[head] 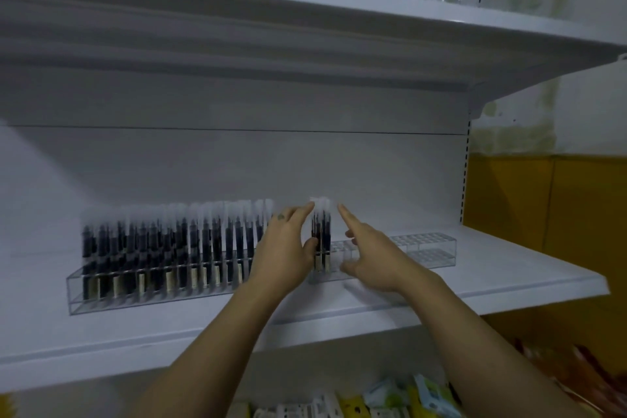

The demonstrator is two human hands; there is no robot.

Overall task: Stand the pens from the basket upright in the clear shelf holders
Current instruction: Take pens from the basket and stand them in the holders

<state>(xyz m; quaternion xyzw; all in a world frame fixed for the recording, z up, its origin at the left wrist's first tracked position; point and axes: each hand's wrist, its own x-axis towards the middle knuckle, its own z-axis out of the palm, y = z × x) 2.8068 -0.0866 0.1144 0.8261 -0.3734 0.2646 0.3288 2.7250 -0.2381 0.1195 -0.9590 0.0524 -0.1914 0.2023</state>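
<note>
Pens (169, 248) with white caps stand upright in the clear holder (101, 295) along the shelf (509, 282), filling its left part. A small bunch of pens (321, 241) stands near the middle of the holder. The left hand (288, 254) touches this bunch, thumb on it; it seems to grip loosely, but blur hides this. The right hand (369, 254) is open, fingers spread, just beside the bunch. The empty holder (427, 246) stands toward the right edge.

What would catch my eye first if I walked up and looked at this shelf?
Probably the long row of dark pens standing upright in the clear holder along the left of the white shelf. Next, two bare hands at the middle: the left hand and right hand flank a small cluster of pens. Further right, the holder slots stand empty.
</note>
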